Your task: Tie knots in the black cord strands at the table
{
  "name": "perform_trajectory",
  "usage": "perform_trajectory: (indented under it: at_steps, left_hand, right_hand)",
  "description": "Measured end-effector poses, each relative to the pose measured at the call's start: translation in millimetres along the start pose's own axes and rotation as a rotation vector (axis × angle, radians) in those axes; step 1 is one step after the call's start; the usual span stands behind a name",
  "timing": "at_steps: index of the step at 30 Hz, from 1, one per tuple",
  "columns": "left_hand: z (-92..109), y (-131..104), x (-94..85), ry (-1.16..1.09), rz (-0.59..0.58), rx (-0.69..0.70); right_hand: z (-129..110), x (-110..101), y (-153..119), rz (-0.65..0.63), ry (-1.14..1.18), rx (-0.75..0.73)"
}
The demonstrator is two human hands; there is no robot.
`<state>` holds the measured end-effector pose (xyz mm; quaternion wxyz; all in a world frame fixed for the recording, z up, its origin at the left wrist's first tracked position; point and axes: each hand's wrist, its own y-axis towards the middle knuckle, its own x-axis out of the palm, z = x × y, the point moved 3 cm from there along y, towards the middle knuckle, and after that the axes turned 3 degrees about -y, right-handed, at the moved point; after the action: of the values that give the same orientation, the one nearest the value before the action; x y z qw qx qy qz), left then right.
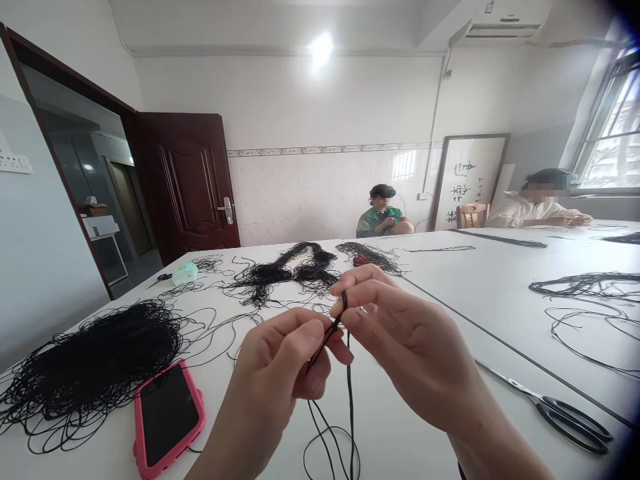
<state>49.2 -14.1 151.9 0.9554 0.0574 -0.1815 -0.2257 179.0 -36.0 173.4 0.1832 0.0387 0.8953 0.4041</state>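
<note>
A black cord (336,325) is held up between the two hands, above the near middle of a white table (400,433). By the left hand (285,360), the doubled strands are pinched between thumb and forefinger, with the other fingers curled underneath. By the right hand (410,333), a small upright loop of the same cord is gripped between thumb and forefinger tips, just beyond a knot-like crossing. The hands are kept close together — whether the fingertips touch cannot be told. Below them, loose ends of the cord are hung down, and a wide curl is formed near the front.

On the left, a large heap of black cord (105,360) is spread, and its strands are carried up to the edge of a pink-cased phone (170,417). Farther left, a pale green packet (185,273) is placed beside a small dark-handled tool (163,278), only partly seen. In the far middle, tangled black cords (267,275) are strewn, with a red item (363,260) to their right. On the near right, black-handled scissors (570,417) are laid; beyond them, a loose coil (580,287) is seen. At the far side, two people — one in green (383,217), one in a pale top (515,210) — are seated.
</note>
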Motion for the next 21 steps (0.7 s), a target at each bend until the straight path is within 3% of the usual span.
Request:
perform_trajectory:
  at_steps: [4,9,13,17,21]
  left_hand:
    - [-3.7,2.6,-2.6,-0.026,-0.051,-0.023]
    - [0.3,2.1,-1.6,-0.03,-0.023,0.081]
    - [4.6,-1.7,2.2,0.057,0.126,0.165]
    - [8.0,-5.7,2.9,0.225,0.278,0.448]
    - [8.9,-8.5,-0.2,0.457,0.241,0.844]
  right_hand:
    - [0.6,0.5,-0.2,-0.002,0.006,-0.016]
    - [2.2,1.6,0.6,-0.027,0.061,-0.018]
    - [3.7,3.7,1.1,-0.025,0.064,0.009]
    - [2.4,4.3,0.5,0.04,0.016,0.024]
    - [1.4,7.5,-0.2,0.017,0.024,0.058]
